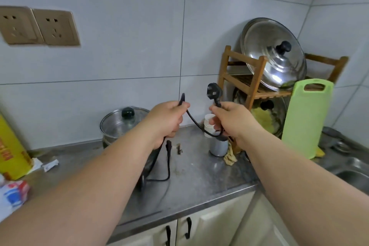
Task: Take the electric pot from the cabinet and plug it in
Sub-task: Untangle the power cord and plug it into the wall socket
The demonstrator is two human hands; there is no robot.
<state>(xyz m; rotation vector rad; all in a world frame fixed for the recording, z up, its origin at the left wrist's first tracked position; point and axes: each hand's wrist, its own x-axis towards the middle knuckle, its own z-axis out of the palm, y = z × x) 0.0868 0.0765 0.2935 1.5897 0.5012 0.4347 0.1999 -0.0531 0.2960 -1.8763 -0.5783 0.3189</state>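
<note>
The steel electric pot with a glass lid and black knob stands on the counter against the wall, partly hidden by my left forearm. My left hand is shut on the black power cord, which loops down toward the counter below it. My right hand grips the same cord just under its black wall plug, which points up. Two beige wall sockets sit on the tiles at the upper left, well away from the plug.
A wooden rack with steel lids and a green cutting board fill the right side, beside a sink. A grey cup, a white jar and a yellow box stand on the steel counter.
</note>
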